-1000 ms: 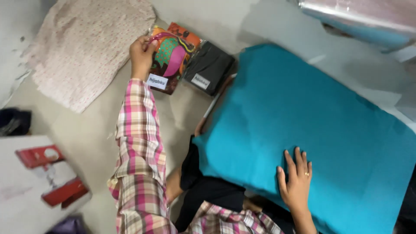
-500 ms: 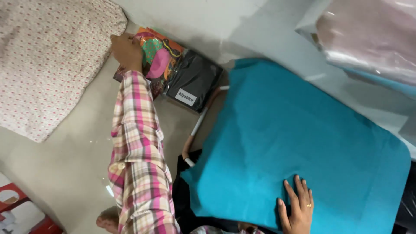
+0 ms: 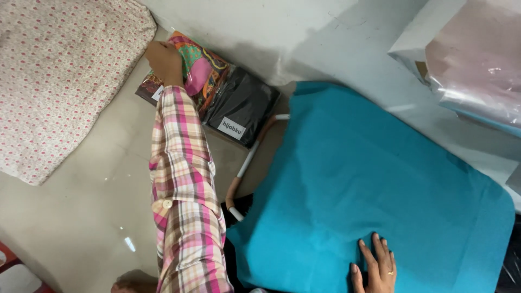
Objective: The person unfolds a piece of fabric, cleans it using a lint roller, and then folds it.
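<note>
My left hand (image 3: 163,58) reaches far forward in a pink plaid sleeve. Its fingers are curled over the near-left edge of a colourful patterned cloth packet (image 3: 209,76) wrapped in clear plastic, lying on the floor. My right hand (image 3: 374,267) rests flat, fingers spread, on the near edge of a teal cloth (image 3: 380,179) spread over a low surface. A ring shows on one finger of that hand.
A black cloth packet (image 3: 244,106) with a white label lies against the colourful one. A pale floral cloth (image 3: 54,81) covers the floor at left. A plastic-wrapped pinkish bundle (image 3: 477,65) sits top right. A white and orange tube leg (image 3: 244,168) shows beside the teal cloth.
The view has swung left and closer, so the packets now sit higher and more central. My left hand stays on the colourful packet and my right hand stays flat on the teal cloth.
</note>
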